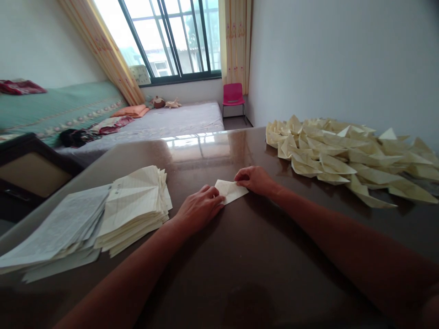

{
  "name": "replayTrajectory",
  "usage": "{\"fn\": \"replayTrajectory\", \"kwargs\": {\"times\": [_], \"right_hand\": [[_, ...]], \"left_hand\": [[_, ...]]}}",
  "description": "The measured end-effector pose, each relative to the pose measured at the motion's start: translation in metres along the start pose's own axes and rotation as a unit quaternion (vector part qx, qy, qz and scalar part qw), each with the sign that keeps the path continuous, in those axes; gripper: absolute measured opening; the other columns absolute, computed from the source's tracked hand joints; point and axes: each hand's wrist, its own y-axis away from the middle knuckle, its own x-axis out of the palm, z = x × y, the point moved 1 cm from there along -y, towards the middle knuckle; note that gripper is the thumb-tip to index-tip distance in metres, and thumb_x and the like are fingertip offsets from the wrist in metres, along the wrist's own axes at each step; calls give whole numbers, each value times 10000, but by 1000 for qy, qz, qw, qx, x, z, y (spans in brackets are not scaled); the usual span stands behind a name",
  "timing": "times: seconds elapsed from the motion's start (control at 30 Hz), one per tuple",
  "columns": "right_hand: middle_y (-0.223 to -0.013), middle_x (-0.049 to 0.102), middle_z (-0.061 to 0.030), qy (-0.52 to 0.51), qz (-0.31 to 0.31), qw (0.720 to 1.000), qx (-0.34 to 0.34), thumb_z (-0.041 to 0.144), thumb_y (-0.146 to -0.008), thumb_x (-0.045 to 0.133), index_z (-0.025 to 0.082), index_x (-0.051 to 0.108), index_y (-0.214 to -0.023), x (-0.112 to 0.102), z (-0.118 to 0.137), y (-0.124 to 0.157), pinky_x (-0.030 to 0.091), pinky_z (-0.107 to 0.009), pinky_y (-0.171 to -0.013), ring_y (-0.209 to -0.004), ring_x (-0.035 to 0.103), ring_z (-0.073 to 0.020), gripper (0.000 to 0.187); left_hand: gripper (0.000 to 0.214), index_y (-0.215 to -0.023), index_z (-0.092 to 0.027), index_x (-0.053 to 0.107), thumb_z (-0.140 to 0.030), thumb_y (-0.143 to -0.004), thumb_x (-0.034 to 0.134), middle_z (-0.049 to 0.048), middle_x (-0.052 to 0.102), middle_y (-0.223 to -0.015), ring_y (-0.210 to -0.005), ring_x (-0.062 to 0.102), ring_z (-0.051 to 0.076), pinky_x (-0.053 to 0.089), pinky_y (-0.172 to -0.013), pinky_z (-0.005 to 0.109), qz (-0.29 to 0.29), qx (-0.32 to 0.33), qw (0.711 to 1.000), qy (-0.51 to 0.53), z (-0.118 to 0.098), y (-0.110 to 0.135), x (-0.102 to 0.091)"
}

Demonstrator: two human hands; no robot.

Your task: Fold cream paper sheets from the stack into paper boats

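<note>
A small folded sheet of cream paper point(230, 190) lies on the brown glossy table, between my two hands. My left hand point(202, 203) has its fingers closed on the left end of the paper, thumb toward me. The right end is pinched between the thumb and fingers of my right hand point(255, 179). To the left of my left hand sits a stack of cream lined paper sheets point(135, 205). A large heap of folded paper boats point(336, 155) spreads over the right side of the table.
Grey printed sheets point(68, 224) lie left of the cream stack, near the left edge of the table point(219, 274). A dark chair point(34, 171) stands off the left side. Beyond are a bed point(185, 119), a pink chair point(233, 94) and a window. A white wall rises behind the boats.
</note>
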Motion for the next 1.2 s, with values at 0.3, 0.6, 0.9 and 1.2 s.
{"fn": "replayTrajectory", "kwargs": {"times": [0.3, 0.6, 0.9, 1.2], "right_hand": [[-865, 699, -75, 306, 65, 926, -209, 185, -902, 523, 183, 673, -932, -3, 27, 15, 401, -290, -743, -873, 608, -211, 153], [-941, 684, -129, 363, 126, 905, -184, 266, -864, 542, 129, 540, -1235, -15, 41, 23, 401, -321, -754, -865, 646, -249, 395], [-950, 688, -140, 344, 117, 905, -220, 504, -858, 559, 121, 554, -1223, -13, 35, 22, 344, -341, -815, -930, 616, -260, 529], [-845, 717, -68, 358, 120, 896, -235, 238, -885, 537, 199, 681, -897, -14, 37, 20, 299, -305, -728, -882, 593, -211, 149]], "left_hand": [[284, -1118, -260, 635, -315, -963, 404, 66, 590, -1032, -987, 517, 212, 508, -786, 321, -14, -7, 1000, 22, -2, 0, 4], [489, -1177, -126, 525, -417, -807, 653, 115, 558, -1111, -1021, 566, 253, 490, -886, 367, 36, -96, 992, 80, 11, 7, -9], [191, -913, -142, 646, -141, -910, 455, 95, 631, -958, -942, 554, 218, 478, -827, 320, 78, -39, 996, -28, -5, 1, -16], [193, -875, -145, 648, -204, -920, 471, 90, 639, -905, -856, 574, 210, 475, -758, 311, 64, -39, 996, -51, -3, 3, -14]]}}
